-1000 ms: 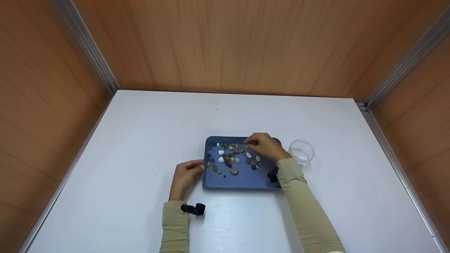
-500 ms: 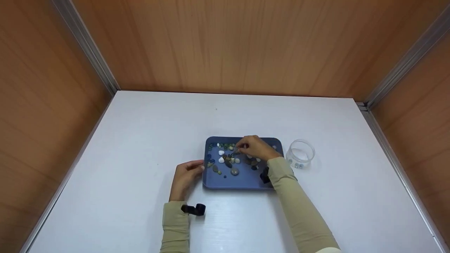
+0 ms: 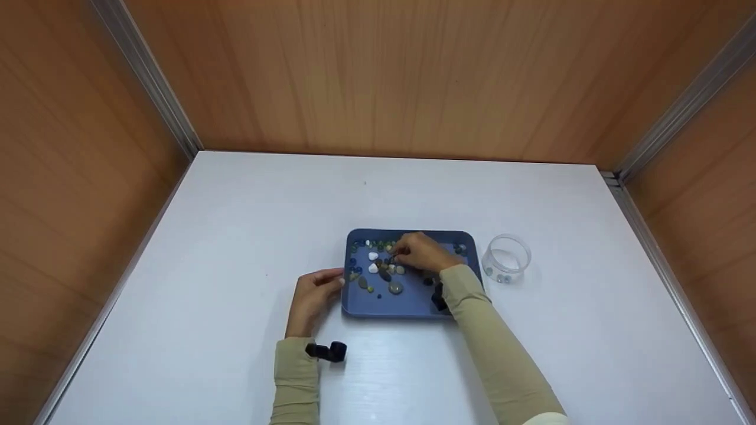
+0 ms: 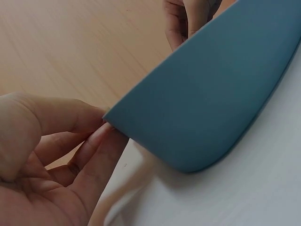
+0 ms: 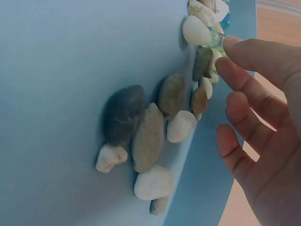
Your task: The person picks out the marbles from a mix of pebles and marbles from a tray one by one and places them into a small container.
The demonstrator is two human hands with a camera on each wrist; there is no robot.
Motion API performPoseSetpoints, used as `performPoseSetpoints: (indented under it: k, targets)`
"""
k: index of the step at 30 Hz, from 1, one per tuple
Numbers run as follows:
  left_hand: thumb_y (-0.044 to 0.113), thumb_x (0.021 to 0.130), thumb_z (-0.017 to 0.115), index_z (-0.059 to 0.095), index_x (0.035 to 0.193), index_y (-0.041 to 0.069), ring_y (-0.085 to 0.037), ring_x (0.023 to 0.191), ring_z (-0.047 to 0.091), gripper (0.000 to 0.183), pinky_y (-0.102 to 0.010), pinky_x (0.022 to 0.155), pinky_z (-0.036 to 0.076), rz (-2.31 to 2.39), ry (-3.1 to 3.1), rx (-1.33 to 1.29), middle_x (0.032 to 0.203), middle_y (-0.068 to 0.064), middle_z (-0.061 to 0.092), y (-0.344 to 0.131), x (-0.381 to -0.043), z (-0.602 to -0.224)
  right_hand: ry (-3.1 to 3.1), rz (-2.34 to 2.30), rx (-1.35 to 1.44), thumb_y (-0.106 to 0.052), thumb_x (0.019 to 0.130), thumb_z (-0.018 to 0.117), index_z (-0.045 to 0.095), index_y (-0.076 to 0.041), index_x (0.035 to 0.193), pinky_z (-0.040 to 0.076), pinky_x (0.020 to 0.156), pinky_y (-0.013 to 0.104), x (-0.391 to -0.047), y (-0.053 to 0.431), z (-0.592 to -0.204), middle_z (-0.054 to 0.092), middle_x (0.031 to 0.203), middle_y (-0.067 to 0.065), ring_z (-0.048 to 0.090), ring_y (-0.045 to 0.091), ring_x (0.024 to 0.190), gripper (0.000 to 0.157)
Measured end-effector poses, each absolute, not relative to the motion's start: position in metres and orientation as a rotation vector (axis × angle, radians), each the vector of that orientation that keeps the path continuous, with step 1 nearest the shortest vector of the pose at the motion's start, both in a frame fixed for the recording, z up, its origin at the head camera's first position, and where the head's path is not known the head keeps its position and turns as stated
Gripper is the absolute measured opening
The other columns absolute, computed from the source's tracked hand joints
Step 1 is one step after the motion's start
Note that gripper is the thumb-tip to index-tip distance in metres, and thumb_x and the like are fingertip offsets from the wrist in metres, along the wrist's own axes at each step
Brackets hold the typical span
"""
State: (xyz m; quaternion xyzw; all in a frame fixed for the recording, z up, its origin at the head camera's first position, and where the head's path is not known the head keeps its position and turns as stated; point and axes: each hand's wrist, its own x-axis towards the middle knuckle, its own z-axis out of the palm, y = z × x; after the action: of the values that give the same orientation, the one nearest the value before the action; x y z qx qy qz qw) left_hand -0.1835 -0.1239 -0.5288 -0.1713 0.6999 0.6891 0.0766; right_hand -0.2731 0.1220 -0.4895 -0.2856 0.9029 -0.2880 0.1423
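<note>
A blue tray point(image 3: 407, 304) lies on the white table with pebbles and small glass beads on it. My left hand point(image 3: 310, 298) pinches the tray's left rim, thumb above and fingers beneath in the left wrist view. Over the middle of the tray, my right hand point(image 3: 425, 252) reaches down among the stones. In the right wrist view its thumb and index fingertip stand slightly apart, right beside a clear glass bead point(image 5: 217, 38) and a white pebble point(image 5: 196, 30). Its other fingers are loosely bent and hold nothing.
Right of the tray stands a clear round container point(image 3: 525, 260) with several glass beads point(image 3: 502, 278) at its bottom. Blue beads point(image 3: 353, 262) lie along the tray's left side, and a large grey stone point(image 3: 396, 288) near its front. Wooden walls point(image 3: 378, 77) enclose the table.
My right hand has moved left and slightly nearer across the tray, uncovering dark beads in its back right corner. The left hand keeps its place at the rim.
</note>
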Motion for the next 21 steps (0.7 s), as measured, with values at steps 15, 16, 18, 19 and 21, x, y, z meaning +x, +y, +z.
performPoseSetpoints:
  k: [15, 16, 18, 19, 21]
  targets:
    - [0.004, 0.085, 0.068, 0.071, 0.111, 0.003, -0.021, 0.104, 0.062, 0.026, -0.031, 0.088, 0.053, 2.017, 2.135, -0.512, 0.114, -0.014, 0.067, -0.1241, -0.1824, -0.5301, 2.625, -0.755, -0.841, -0.008, 0.093, 0.061, 0.071, -0.004, 0.111, 0.054, 0.082, 0.036, -0.2721, 0.1148, -0.4957, 0.068, 0.107, 0.012, 0.063, 0.023, 0.096, 0.021]
    - [0.004, 0.084, 0.068, 0.071, 0.11, 0.003, -0.021, 0.104, 0.062, 0.026, -0.03, 0.087, 0.053, 2.018, 2.139, -0.511, 0.113, -0.014, 0.068, -0.124, -0.1823, -0.5305, 2.628, -0.745, -0.84, -0.008, 0.093, 0.061, 0.071, -0.004, 0.111, 0.054, 0.081, 0.036, -0.2718, 0.1147, -0.4959, 0.067, 0.106, 0.012, 0.062, 0.023, 0.095, 0.021]
    - [0.004, 0.084, 0.067, 0.071, 0.11, 0.002, -0.02, 0.102, 0.062, 0.026, -0.029, 0.085, 0.054, 2.028, 2.143, -0.505, 0.112, -0.015, 0.068, -0.1238, -0.1822, -0.5312, 2.632, -0.734, -0.847, -0.008, 0.093, 0.061, 0.071, -0.004, 0.111, 0.053, 0.08, 0.036, -0.2715, 0.1145, -0.4963, 0.066, 0.104, 0.012, 0.061, 0.022, 0.092, 0.021]
    - [0.003, 0.084, 0.067, 0.071, 0.11, 0.002, -0.02, 0.101, 0.062, 0.026, -0.029, 0.084, 0.054, 2.034, 2.142, -0.504, 0.112, -0.015, 0.068, -0.1237, -0.1823, -0.5313, 2.635, -0.733, -0.851, -0.008, 0.093, 0.061, 0.071, -0.004, 0.111, 0.053, 0.079, 0.037, -0.2716, 0.1145, -0.4965, 0.065, 0.103, 0.012, 0.06, 0.022, 0.091, 0.021]
    - [0.002, 0.084, 0.067, 0.071, 0.11, 0.001, -0.019, 0.099, 0.063, 0.026, -0.028, 0.083, 0.054, 2.04, 2.144, -0.5, 0.111, -0.015, 0.068, -0.1236, -0.1827, -0.5314, 2.644, -0.734, -0.864, -0.007, 0.092, 0.061, 0.072, -0.004, 0.11, 0.053, 0.078, 0.037, -0.2719, 0.1145, -0.4968, 0.065, 0.102, 0.012, 0.06, 0.022, 0.091, 0.02]
